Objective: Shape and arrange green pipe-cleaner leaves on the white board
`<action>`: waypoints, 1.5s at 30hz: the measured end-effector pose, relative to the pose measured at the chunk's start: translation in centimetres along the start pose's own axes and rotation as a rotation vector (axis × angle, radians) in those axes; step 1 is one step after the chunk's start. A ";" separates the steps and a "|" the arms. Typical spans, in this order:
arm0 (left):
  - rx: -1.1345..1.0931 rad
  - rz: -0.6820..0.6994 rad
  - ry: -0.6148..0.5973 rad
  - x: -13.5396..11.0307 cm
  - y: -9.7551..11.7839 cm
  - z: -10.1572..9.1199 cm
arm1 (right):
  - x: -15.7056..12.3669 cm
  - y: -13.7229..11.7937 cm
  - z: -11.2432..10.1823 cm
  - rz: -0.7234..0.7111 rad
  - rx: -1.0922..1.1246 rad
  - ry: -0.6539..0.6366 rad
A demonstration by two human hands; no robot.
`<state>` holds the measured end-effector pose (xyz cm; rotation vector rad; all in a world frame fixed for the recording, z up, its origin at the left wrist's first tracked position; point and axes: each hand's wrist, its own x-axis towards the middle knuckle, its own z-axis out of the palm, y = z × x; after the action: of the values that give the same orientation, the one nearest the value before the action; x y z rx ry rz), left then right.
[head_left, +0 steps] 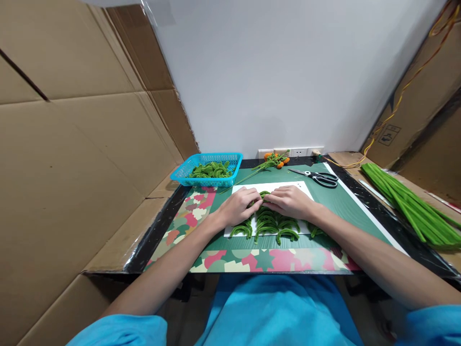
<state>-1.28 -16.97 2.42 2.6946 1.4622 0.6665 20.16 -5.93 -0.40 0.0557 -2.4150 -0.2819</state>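
Observation:
Both my hands meet over a white sheet of paper (228,231) on the table. My left hand (240,205) is closed, thumb and fingers pinching one end of a bent green pipe cleaner (265,193). From the other side my right hand (289,201) pinches the same piece, fingertips close to the left ones. My fingers partly hide it. Below them, several curved green pipe cleaner pieces (267,225) lie in overlapping arches on the paper, some reaching past its lower edge. A few more curved pieces (315,230) rest beside the paper, under my right forearm.
A blue basket (216,182) with bent green pieces (212,169) stands back left. Orange-and-green pipe cleaner flowers (279,159) lie at the back, black-handled scissors (324,179) right of them. Long green pipe cleaners (410,204) lie far right. Cardboard walls (90,158) flank the table.

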 end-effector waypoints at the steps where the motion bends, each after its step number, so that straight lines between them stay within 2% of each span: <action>1: 0.001 -0.002 -0.005 0.0 0.0 0.0 | 0.0 0.0 0.0 -0.003 -0.002 0.001; 16: 0.002 0.000 -0.012 -0.1 -0.1 0.1 | 0.0 -0.1 0.0 0.019 -0.006 -0.051; 45: 0.011 -0.016 -0.046 -0.1 -0.2 0.2 | -0.1 0.0 0.2 0.015 -0.001 -0.058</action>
<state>-1.46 -16.89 2.19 2.6849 1.4794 0.5928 20.10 -5.90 -0.68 0.0289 -2.4713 -0.2812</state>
